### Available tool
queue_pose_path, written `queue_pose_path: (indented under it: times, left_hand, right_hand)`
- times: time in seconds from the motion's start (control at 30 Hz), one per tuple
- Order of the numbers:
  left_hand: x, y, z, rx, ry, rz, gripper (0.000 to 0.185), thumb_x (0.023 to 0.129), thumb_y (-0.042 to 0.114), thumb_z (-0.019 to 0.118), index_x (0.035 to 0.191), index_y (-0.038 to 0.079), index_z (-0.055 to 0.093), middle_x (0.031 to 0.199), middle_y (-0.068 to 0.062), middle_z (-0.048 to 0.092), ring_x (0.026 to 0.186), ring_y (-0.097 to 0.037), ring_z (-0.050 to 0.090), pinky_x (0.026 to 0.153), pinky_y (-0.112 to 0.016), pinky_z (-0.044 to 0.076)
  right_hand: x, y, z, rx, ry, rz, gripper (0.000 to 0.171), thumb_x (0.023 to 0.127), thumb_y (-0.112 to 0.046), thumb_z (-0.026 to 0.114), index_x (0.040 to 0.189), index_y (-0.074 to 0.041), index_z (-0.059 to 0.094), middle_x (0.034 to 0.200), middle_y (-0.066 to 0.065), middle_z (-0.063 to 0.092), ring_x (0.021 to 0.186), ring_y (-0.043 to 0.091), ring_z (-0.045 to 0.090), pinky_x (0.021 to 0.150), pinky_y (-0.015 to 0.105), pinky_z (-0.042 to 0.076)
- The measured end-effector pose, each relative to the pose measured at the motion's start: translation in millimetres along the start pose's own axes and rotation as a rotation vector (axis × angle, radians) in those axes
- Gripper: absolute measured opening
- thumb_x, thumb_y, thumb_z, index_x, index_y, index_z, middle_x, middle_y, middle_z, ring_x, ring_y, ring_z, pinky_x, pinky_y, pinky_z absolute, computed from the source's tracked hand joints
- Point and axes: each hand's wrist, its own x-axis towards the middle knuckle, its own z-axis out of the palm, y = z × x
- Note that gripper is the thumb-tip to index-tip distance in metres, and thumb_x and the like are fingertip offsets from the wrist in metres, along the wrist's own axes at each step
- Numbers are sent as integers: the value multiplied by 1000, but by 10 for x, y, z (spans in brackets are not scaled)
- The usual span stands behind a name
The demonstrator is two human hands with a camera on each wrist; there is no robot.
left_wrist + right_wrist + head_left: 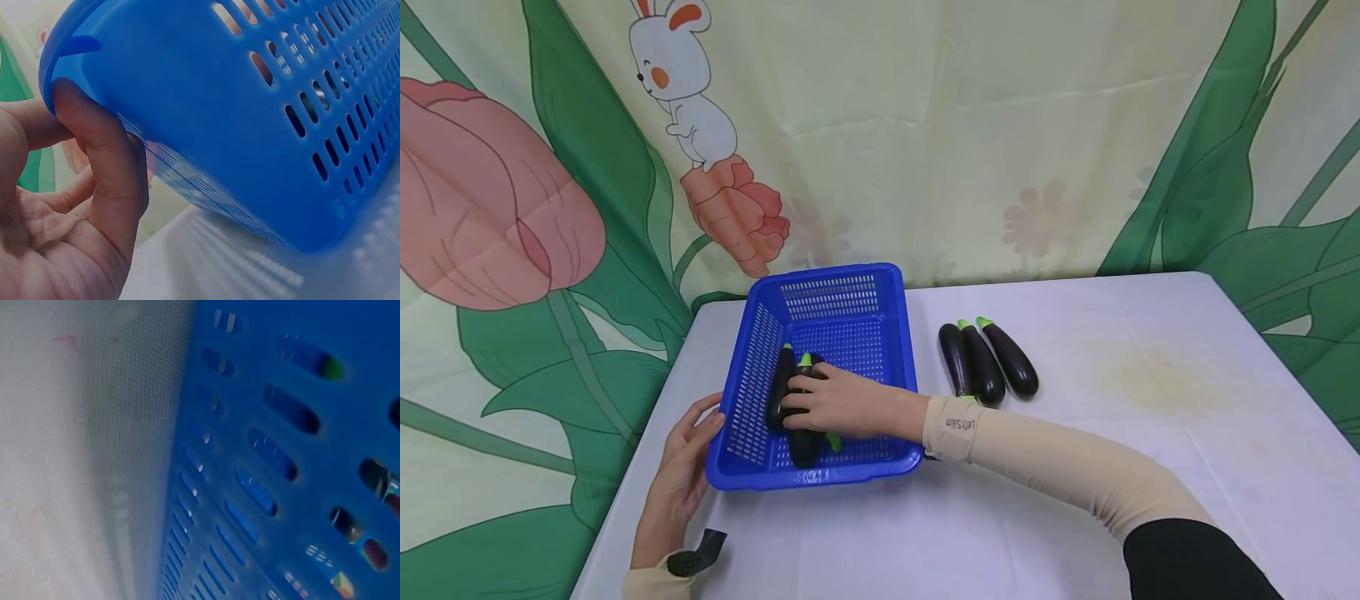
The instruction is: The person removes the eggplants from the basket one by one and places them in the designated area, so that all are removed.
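Observation:
A blue slotted basket stands on the white table. My right hand reaches into it, fingers curled over a dark purple eggplant with a green stem that lies on the basket floor. A second eggplant lies just left of it, and a green stem tip shows under my wrist. My left hand rests with fairly straight fingers against the basket's front left corner; the left wrist view has those fingers pressing the basket wall. Only the basket's outer wall fills the right wrist view.
Three more eggplants lie side by side on the table just right of the basket. A printed cloth backdrop hangs behind the table. The table's left edge runs close to my left hand.

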Motion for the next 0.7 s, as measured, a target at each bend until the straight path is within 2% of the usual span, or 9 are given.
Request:
queue_pose_path:
  times: [0.2, 0.3, 0.53, 0.7]
  left_hand:
    - [0, -11, 5, -1, 4, -1, 29, 109, 22, 54, 137, 28, 51, 117, 12, 74, 100, -9, 76, 83, -31, 65]
    - [-2, -10, 4, -2, 9, -6, 29, 110, 23, 53, 138, 27, 50, 117, 12, 74, 100, -9, 76, 83, -31, 65]
    - [-3, -11, -8, -8, 9, -7, 30, 110, 23, 53, 139, 27, 50, 117, 12, 74, 99, -9, 76, 82, -31, 65]
    - [0, -9, -8, 11, 20, -17, 31, 109, 24, 54, 140, 26, 49, 117, 12, 74, 99, -9, 75, 82, -31, 65]
  right_hand:
    - [-34, 5, -40, -66, 29, -2, 37, 109, -32, 54, 146, -35, 56, 152, -8, 56, 147, 18, 45, 119, 43, 43]
    - [-75, 17, -87, -59, 53, 16, 36, 109, -32, 55, 145, -35, 57, 148, -6, 58, 143, 20, 48, 117, 45, 45]
    - [-268, 102, -222, 44, 107, 107, 42, 104, -42, 63, 146, -35, 57, 145, -3, 58, 138, 20, 52, 116, 45, 45]
    - [-454, 157, -336, 133, 190, 158, 48, 100, -41, 70, 146, -33, 58, 140, -2, 60, 134, 21, 54, 111, 44, 47]
